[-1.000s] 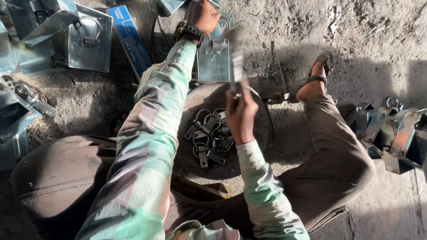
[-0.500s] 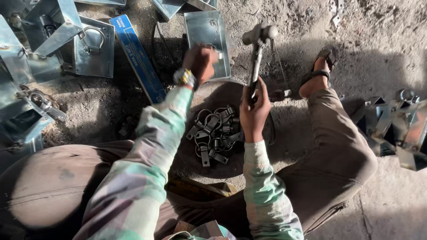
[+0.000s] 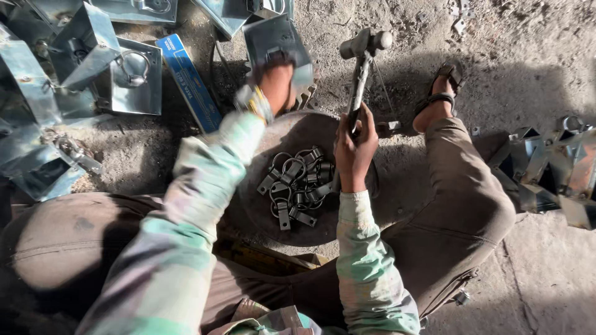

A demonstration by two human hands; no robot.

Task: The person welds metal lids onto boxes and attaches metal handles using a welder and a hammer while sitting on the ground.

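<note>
The person sits on the ground with knees spread, both arms in green and pink checked sleeves reaching forward over a round dark metal block (image 3: 323, 133) between the legs.

The right hand (image 3: 355, 141) is raised above the block, wrist straight and forearm rising steeply from the lap. Its grip is wrapped tight around the lower part of a hammer (image 3: 361, 68) handle, fingers curled round the shaft and thumb along it. The hammer stands nearly upright, tilted slightly right, its metal head at the top and well above the block.

The left arm stretches further forward, blurred along the sleeve. The left hand (image 3: 277, 84), with a watch (image 3: 253, 101) at the wrist, is palm down at the far edge of the block, its grip closed on the near edge of a folded sheet-metal plate (image 3: 276, 40) that lies on the ground just beyond the block.

A heap of small metal rings and clamps (image 3: 295, 186) lies on the block's top, just below the right hand and between the two forearms.

More folded metal plates (image 3: 74, 68) lie scattered at the left, some with a ring fitted. A blue box (image 3: 189, 80) lies beside them, near the left forearm. Another pile of metal parts (image 3: 552, 167) sits at the right, beyond the right knee. A sandalled foot (image 3: 441, 99) rests on the dusty ground right of the hammer.
</note>
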